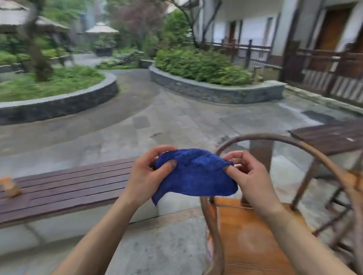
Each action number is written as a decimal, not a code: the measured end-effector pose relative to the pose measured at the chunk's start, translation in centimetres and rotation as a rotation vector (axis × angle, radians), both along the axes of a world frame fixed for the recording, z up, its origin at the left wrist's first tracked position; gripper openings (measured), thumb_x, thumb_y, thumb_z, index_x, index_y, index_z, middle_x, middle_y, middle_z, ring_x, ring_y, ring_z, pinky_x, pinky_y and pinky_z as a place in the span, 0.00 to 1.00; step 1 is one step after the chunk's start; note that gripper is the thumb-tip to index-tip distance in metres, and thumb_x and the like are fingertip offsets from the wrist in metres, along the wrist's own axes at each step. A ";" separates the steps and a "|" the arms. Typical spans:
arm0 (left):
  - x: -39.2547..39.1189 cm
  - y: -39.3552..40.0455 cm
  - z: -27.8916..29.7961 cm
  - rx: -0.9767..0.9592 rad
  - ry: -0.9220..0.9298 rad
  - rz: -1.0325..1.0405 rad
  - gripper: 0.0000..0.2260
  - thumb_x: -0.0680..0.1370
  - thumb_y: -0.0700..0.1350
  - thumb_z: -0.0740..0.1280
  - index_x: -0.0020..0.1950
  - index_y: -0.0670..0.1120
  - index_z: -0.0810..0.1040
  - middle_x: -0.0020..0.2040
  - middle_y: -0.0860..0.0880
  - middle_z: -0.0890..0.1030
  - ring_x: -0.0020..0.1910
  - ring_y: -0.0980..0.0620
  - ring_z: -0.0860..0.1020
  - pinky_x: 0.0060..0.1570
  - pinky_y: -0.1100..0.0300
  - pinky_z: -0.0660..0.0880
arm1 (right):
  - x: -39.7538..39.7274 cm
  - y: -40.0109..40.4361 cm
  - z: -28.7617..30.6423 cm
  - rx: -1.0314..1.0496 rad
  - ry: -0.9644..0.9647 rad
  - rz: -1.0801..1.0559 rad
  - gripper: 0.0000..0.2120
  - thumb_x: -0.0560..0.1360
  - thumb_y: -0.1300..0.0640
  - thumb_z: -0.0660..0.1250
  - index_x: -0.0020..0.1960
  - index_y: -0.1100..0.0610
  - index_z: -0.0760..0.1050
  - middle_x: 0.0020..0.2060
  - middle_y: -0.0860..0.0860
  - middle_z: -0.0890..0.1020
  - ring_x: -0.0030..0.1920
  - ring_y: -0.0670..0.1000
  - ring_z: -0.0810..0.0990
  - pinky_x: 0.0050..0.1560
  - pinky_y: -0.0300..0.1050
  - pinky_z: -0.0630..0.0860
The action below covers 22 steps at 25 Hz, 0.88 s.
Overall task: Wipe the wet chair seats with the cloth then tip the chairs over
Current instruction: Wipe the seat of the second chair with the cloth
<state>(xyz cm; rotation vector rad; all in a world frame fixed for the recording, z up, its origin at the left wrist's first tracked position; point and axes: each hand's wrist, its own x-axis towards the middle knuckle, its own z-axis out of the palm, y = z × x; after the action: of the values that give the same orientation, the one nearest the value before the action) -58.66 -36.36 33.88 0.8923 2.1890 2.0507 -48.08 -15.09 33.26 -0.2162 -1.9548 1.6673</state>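
Outdoors, both hands held the blue cloth [195,174] up in the air, the left hand [146,175] pinching its left edge and the right hand [248,178] pinching its right edge, fingers curled on the fabric. Just below to the right stood a wooden chair [254,245], upright, with a slatted bench [54,193] to the left.

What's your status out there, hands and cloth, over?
Both hands, left hand and right hand, pinch the blue cloth, held above the chair seat. Chair upright. Nothing in the way.
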 end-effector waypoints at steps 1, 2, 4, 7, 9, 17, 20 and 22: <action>-0.7 2.3 -0.3 0.005 -0.012 -0.061 0.10 0.74 0.43 0.71 0.52 0.56 0.83 0.47 0.48 0.86 0.48 0.47 0.84 0.50 0.47 0.82 | 0.4 1.7 -0.3 0.005 -0.005 -0.069 0.15 0.75 0.70 0.67 0.45 0.50 0.79 0.39 0.47 0.83 0.37 0.46 0.77 0.38 0.38 0.75; -1.3 4.0 -0.6 0.010 -0.021 -0.116 0.10 0.73 0.44 0.71 0.52 0.56 0.83 0.47 0.48 0.86 0.49 0.45 0.84 0.51 0.44 0.82 | 0.6 2.9 -0.4 0.005 -0.010 -0.126 0.15 0.75 0.70 0.66 0.45 0.50 0.79 0.38 0.46 0.83 0.37 0.45 0.77 0.37 0.36 0.75; -3.0 7.4 -1.6 0.006 -0.033 -0.218 0.11 0.75 0.43 0.71 0.53 0.57 0.82 0.48 0.47 0.86 0.51 0.42 0.84 0.52 0.40 0.81 | 1.0 5.1 -0.7 0.002 -0.020 -0.225 0.14 0.75 0.70 0.66 0.45 0.51 0.79 0.37 0.44 0.82 0.36 0.43 0.77 0.37 0.34 0.74; -5.1 10.9 -1.9 0.005 -0.010 -0.322 0.13 0.77 0.40 0.71 0.54 0.57 0.82 0.48 0.48 0.85 0.51 0.41 0.83 0.53 0.38 0.80 | 0.8 6.8 -1.3 -0.011 -0.031 -0.328 0.16 0.75 0.70 0.66 0.44 0.48 0.80 0.38 0.44 0.82 0.38 0.43 0.77 0.39 0.34 0.75; -6.9 12.9 -2.1 0.013 0.000 -0.377 0.12 0.75 0.42 0.70 0.54 0.58 0.82 0.49 0.47 0.85 0.51 0.38 0.82 0.53 0.38 0.79 | 0.4 7.5 -1.6 -0.013 -0.034 -0.410 0.16 0.75 0.70 0.66 0.44 0.49 0.80 0.38 0.44 0.82 0.39 0.44 0.77 0.40 0.35 0.75; -8.5 19.1 -3.8 -0.014 -0.048 -0.576 0.13 0.76 0.41 0.71 0.56 0.57 0.82 0.51 0.51 0.85 0.52 0.47 0.83 0.55 0.41 0.80 | 1.2 10.1 -3.3 -0.062 -0.073 -0.611 0.11 0.76 0.68 0.67 0.46 0.51 0.80 0.40 0.44 0.82 0.44 0.46 0.79 0.40 0.38 0.74; -8.7 21.2 -4.0 -0.018 -0.045 -0.571 0.14 0.77 0.39 0.70 0.56 0.57 0.82 0.52 0.52 0.85 0.52 0.48 0.83 0.54 0.41 0.80 | 1.0 12.2 -3.5 -0.069 -0.047 -0.606 0.09 0.77 0.67 0.67 0.47 0.53 0.79 0.42 0.48 0.82 0.44 0.46 0.78 0.39 0.33 0.74; -8.7 23.0 -4.2 -0.027 -0.033 -0.553 0.13 0.77 0.41 0.70 0.56 0.57 0.82 0.53 0.52 0.85 0.52 0.47 0.83 0.54 0.40 0.80 | 0.9 14.0 -3.7 -0.071 -0.049 -0.589 0.08 0.77 0.67 0.67 0.48 0.54 0.79 0.42 0.50 0.81 0.44 0.46 0.78 0.39 0.34 0.74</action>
<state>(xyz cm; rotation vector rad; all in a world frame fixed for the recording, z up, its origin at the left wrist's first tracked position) -67.34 -13.39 29.69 1.2706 1.6869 1.7445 -47.16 -1.07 29.53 -0.7825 -1.6447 1.3425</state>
